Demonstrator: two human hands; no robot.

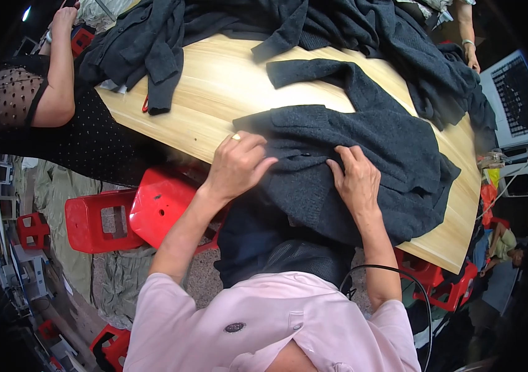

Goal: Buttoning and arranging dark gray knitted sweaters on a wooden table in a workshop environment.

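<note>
A dark grey knitted cardigan point(375, 133) lies spread in front of me on the table's near side, one sleeve bent towards the far side. A small dark button shows on its front, between my hands. My left hand point(238, 166), with a ring on one finger, has its fingers curled at the cardigan's left edge, thumb stretched over the cloth. My right hand point(358, 181) bends thumb and forefinger onto a fold of the front. Their fingertips are partly hidden in the fabric. The cardigan's lower part hangs over the near edge towards my lap.
More dark knitted garments point(363, 28) are heaped along the far side of the wooden table point(208, 80). Red plastic stools point(161, 204) stand to the left. A person in black dotted clothing point(59, 105) sits at the left; another person's arm point(465, 31) reaches in at the far right.
</note>
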